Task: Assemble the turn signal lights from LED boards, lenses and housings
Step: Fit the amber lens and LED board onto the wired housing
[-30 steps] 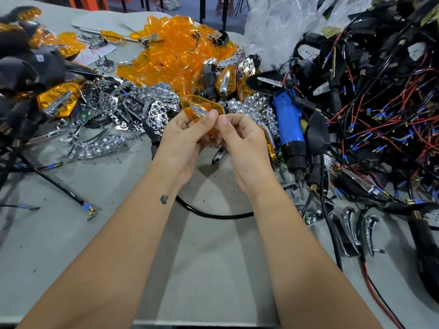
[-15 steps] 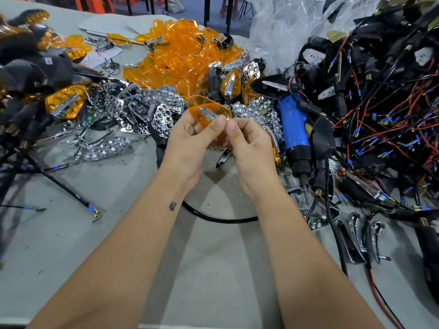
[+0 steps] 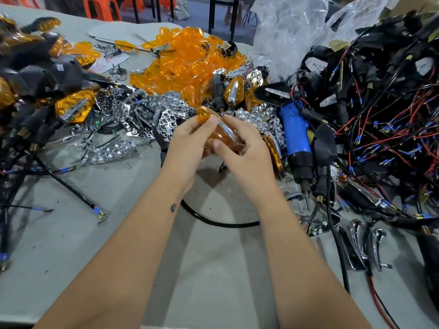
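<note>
Table point(image 3: 71, 245): grey, littered.
Wire heap point(image 3: 380, 115): black housings with red and blue leads, far right.
Lens pile point(image 3: 187, 65): loose amber lenses, behind the hands.
Reflectors point(image 3: 147, 115): chrome, scattered left and centre.
Driver point(image 3: 297, 138): blue, lying just right of the hands.
Left hand point(image 3: 190, 141): gripping the lens at its upper end, thumb on top.
Right hand point(image 3: 242, 148): pinching the same lens from below and from the right.
Lens point(image 3: 223, 136): amber, with a chrome strip, held above the table between both hands.
Risk: uneven thumb pressure may cock the strip or crack the lens; a slip drops it among look-alike parts.
</note>
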Demonstrator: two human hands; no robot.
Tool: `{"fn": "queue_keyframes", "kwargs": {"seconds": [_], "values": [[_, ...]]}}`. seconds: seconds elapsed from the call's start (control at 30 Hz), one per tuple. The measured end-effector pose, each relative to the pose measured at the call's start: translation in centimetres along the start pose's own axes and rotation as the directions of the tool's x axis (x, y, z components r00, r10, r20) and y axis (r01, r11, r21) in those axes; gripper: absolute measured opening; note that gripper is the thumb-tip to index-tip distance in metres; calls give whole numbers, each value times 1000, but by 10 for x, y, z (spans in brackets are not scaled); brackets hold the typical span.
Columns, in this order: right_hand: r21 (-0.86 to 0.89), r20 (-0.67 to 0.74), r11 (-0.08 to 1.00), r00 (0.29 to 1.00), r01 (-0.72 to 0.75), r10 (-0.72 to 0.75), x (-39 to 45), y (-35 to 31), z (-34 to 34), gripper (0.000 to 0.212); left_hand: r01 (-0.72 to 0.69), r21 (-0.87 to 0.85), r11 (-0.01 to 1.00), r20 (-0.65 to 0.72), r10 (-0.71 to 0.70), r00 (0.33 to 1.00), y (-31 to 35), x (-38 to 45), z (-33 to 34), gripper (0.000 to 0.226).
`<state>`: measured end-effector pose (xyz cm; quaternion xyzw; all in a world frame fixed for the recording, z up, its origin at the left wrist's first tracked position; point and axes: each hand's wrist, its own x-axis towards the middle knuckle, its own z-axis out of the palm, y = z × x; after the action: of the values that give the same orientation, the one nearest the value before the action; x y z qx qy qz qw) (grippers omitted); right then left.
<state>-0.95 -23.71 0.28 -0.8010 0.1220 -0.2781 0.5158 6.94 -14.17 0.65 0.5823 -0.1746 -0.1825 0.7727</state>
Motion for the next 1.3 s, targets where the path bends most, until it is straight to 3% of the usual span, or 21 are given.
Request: {"fn": "queue_keyframes", "kwargs": {"seconds": [0.1, 0.17, 0.27, 0.37, 0.47, 0.63, 0.73, 0.8, 0.87, 0.93, 1.0, 1.07, 1.17, 1.3], "values": [[-19, -70, 1000, 998, -10, 9, 0, 3, 1, 43, -61, 166, 984, 104, 45, 994, 7, -3, -5, 29], [-25, -94, 999, 995, -22, 20, 1, 4, 2, 42, -144, 288, 947, 80, 126, 989, 11, -4, -9, 29], [-57, -108, 998, 994, -35, 29, 1, 6, 3, 47, -180, 467, 866, -180, 293, 939, 16, 2, -23, 18], [-146, -79, 989, 997, -39, 28, -1, 7, 6, 43, 28, 710, 704, -397, 366, 842, 16, 12, -48, 20], [-342, -48, 940, 999, -3, -14, -2, 8, 8, 38, 123, 846, 519, -371, 407, 835, 9, 18, -59, 31], [-552, -15, 833, 999, 27, -43, -3, 9, 10, 42, 184, 926, 331, -311, 388, 868, 1, 20, -54, 42], [-627, -34, 778, 997, 30, -66, -4, 9, 10, 41, 164, 944, 286, -268, 373, 888, 0, 20, -54, 40], [-702, -56, 712, 995, 20, -83, -4, 9, 10, 41, 121, 940, 319, -243, 377, 894, -1, 20, -53, 43], [-757, -49, 654, 995, 17, -83, -4, 10, 11, 44, 86, 898, 431, -259, 360, 896, 0, 20, -52, 50], [-779, -31, 627, 997, 24, -77, -4, 9, 12, 47, 43, 782, 621, -287, 298, 910, 1, 21, -50, 54], [-767, -39, 641, 994, 38, -106, -5, 7, 13, 49, 22, 540, 841, -293, 163, 942, 5, 24, -47, 53], [-689, -94, 724, 984, 45, -150, -5, 5, 13, 45, 94, 200, 975, -226, -47, 973, 8, 23, -41, 43], [-437, -172, 899, 976, 44, -131, -4, 1, 11, 33, 185, -115, 976, -43, -191, 981, 7, 18, -28, 9], [-227, -178, 972, 978, 64, -106, -6, -2, 14, 10, 209, -344, 915, 7, -220, 975, 1, 17, -13, 11]]}}
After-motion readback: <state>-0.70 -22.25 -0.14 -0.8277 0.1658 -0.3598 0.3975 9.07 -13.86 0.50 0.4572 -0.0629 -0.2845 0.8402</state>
